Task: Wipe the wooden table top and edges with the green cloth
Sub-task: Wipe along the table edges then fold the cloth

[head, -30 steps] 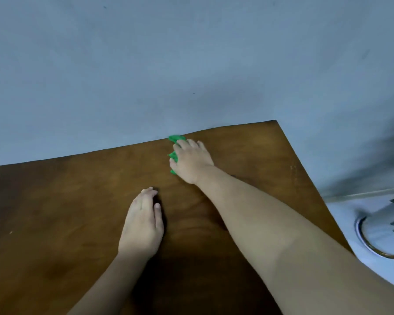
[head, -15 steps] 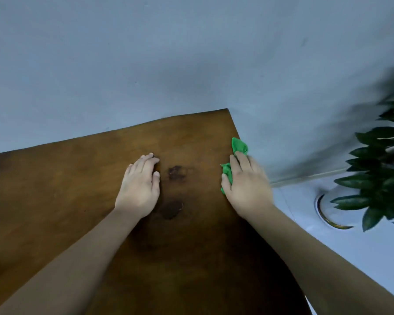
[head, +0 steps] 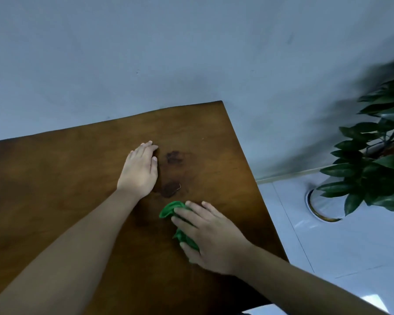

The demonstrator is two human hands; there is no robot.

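We noted the right hand [head: 212,237], gripping the bunched green cloth [head: 172,209] under thumb and spread fingers, had swept from the counter's [head: 55,178] right edge back inboard beside the dark patches [head: 171,188], left hand [head: 140,171] still flat, fingers straight; top wiping apparently ongoing.

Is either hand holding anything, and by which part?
The right hand holds the bunched green cloth by its middle, pressed to the wooden table; its ends stick out. The left hand rests flat, holding nothing.
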